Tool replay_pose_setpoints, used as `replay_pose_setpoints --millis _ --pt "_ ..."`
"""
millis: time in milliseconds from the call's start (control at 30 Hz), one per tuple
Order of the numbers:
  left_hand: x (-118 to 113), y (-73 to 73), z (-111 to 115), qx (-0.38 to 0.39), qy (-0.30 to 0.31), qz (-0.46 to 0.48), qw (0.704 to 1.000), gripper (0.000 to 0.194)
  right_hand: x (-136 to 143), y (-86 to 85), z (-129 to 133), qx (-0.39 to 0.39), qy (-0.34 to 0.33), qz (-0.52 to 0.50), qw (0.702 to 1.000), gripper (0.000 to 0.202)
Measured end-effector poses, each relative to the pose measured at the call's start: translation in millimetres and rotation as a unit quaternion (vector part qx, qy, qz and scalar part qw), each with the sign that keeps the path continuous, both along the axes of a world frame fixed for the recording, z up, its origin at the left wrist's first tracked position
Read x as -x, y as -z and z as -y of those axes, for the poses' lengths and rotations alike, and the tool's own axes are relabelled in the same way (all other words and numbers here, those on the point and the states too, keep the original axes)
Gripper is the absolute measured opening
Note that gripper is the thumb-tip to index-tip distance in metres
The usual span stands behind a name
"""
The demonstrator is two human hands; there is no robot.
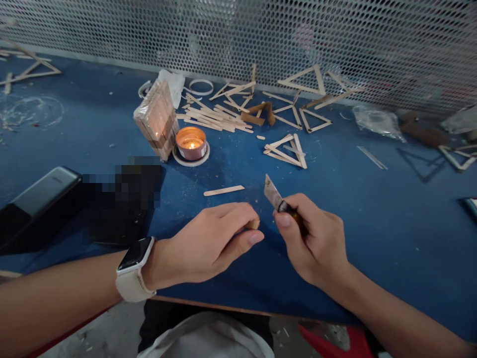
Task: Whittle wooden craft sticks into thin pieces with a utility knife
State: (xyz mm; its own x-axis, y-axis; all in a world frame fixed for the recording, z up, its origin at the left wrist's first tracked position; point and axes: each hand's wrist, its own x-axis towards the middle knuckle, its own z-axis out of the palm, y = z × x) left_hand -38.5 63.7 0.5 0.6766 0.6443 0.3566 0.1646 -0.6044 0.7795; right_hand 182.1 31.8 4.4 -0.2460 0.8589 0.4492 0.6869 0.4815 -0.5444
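Observation:
My right hand [316, 238] is wrapped round the dark handle of a knife [274, 193], its blade pointing up and to the left. My left hand [214, 241], with a watch on the wrist, is curled over the table; a small piece of wood [253, 224] shows between its fingers and thumb. Just above that hand, one wooden stick [224, 190] with an angled right end lies flat. Farther back sits a triangle of sticks [286, 150].
A lit candle [191, 144] stands beside a wrapped stack of sticks [158, 119]. Loose sticks [216, 117] and stick triangles lie near the perforated metal screen [238, 40]. Dark objects, including a phone-like one [46, 186], are at the left of the blue table [387, 238].

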Motion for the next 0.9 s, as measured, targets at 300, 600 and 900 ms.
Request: replay_pose_setpoints --millis 300,600,900 --pt "3 1.5 0 -0.006 0.018 0.004 1.0 0.025 -17 12.3 -22 -0.042 0.053 0.101 0.993 0.017" --pt "-2 3.4 -1 0.236 -0.049 -0.002 0.97 0.023 -21 6.0 -34 -0.007 -0.026 -0.001 1.0 0.02" --pt "-3 1.1 -1 0.264 -0.046 -0.059 0.962 0.03 -1 15.9 -13 0.092 -0.111 -0.127 0.981 0.014"
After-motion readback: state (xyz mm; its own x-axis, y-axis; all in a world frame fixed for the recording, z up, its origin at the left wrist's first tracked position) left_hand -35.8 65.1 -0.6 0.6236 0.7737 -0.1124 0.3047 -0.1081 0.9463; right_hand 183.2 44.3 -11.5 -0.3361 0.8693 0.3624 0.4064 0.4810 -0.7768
